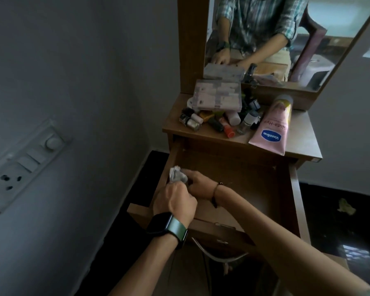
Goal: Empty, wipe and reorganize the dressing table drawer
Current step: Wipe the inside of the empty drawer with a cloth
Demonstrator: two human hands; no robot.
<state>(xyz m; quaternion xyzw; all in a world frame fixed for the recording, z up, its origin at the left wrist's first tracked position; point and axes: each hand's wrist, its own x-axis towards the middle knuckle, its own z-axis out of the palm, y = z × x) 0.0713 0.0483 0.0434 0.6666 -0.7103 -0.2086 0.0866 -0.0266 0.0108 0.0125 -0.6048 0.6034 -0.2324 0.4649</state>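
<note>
The wooden drawer (254, 189) of the dressing table is pulled out, and its brown floor shows bare. Both hands meet at its left side. My left hand (175, 201), with a dark watch on the wrist, and my right hand (199, 183), with a thin bracelet, both grip a crumpled white tissue (176, 174) against the drawer's left wall. On the table top (305, 135) lie a pink Vaseline tube (271, 129), a pale flat box (218, 96) and several small bottles (216, 122).
A mirror (265, 39) stands behind the table top and reflects my arms. A switch panel (28, 159) is on the grey wall at left. A crumpled yellowish scrap (347, 207) lies on the dark floor at right. A drawer handle (220, 255) hangs below the open drawer.
</note>
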